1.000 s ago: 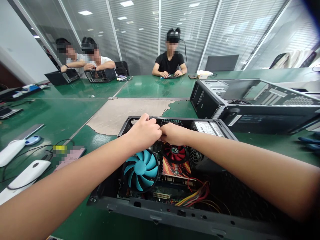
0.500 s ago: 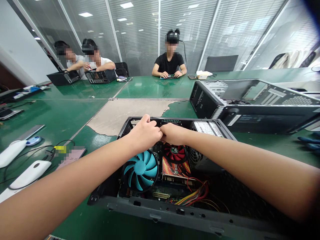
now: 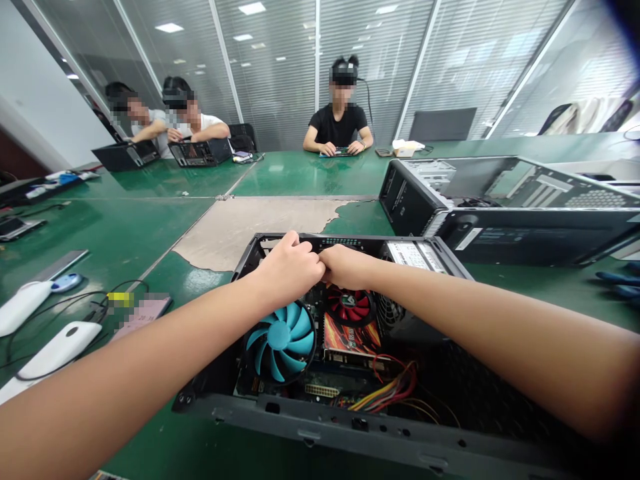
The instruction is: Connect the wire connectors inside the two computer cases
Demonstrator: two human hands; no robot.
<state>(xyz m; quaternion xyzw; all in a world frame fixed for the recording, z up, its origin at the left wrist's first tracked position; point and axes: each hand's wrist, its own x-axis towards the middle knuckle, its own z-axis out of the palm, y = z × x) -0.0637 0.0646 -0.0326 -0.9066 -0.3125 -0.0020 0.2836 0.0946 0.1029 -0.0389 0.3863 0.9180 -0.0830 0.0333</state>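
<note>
An uncovered black computer case (image 3: pixel 280 408) lies in front of me on the table. My left hand (image 3: pixel 293 265) and my right hand (image 3: pixel 345 265) meet over its far side, fingers curled and knuckles touching. Whatever they grip is hidden behind the fingers. Below my left hand sits a cooling fan with turquoise blades (image 3: pixel 280 335). A graphics card with a red fan (image 3: pixel 350 307) lies under my right hand. Loose coloured power cables (image 3: pixel 387 390) run toward the near side, beside a pale motherboard socket (image 3: pixel 323 391). A label-covered metal box (image 3: pixel 415 257) is at the far right corner.
Another opened computer case (image 3: pixel 525 233) stands behind to the right. Left of me lie a white power strip (image 3: pixel 60 350), cables and a phone (image 3: pixel 143 317). Across the green table (image 3: pixel 280 177) several people work, two at black cases, one at a circuit board (image 3: pixel 340 153).
My hands stay almost in place, still closed together over the case. The view shifts very slightly. At the far left, one person's hand has lowered toward the case.
</note>
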